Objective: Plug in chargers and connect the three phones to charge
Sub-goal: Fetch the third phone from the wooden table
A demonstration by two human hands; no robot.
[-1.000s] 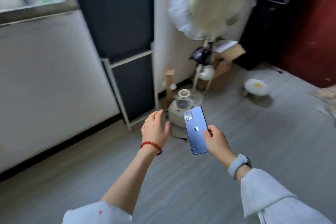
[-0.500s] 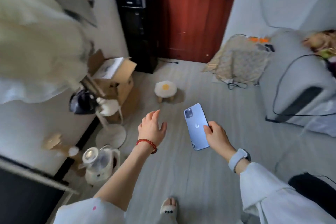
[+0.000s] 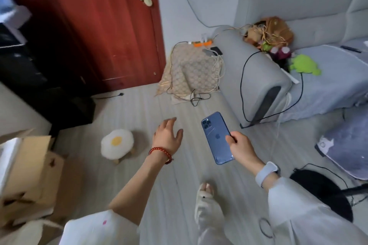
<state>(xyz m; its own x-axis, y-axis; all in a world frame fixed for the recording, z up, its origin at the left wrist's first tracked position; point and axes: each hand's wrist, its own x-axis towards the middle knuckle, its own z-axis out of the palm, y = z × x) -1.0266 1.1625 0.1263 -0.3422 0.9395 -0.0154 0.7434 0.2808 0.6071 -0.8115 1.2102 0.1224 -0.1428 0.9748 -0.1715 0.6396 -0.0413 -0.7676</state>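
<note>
The right hand (image 3: 242, 148) grips a blue phone (image 3: 217, 138) by its right edge, thumb pressed on the back near the logo and the other fingers hidden behind it; the phone is held back-side up in the air over the grey floor (image 3: 159, 105), camera lenses at its far end, tilted so that its long axis runs toward the sofa (image 3: 256, 77). The left hand (image 3: 168, 138) hangs beside the phone, apart from it, palm down with fingers loosely spread and nothing in it; a red bead bracelet (image 3: 160, 153) circles its wrist, and a pale watch band (image 3: 266, 173) sits on the right wrist. Taking the sofa as the landmark: just to the left of its grey armrest stands a small table draped in a patterned cloth (image 3: 189, 71), and on it, against the wall, lies an orange power strip (image 3: 202, 43) with white plugs in it, beside two more phones (image 3: 212, 51), one dark and one grey; whether cables are joined to them cannot be made out. Cables (image 3: 197, 97) trail from the cloth down to the floor in front of the sofa's near corner. A black cord (image 3: 242, 85) loops over the armrest. Well to the left of the sofa, past a red door (image 3: 103, 26), a fried-egg stool (image 3: 117, 143) stands on the floor.
</note>
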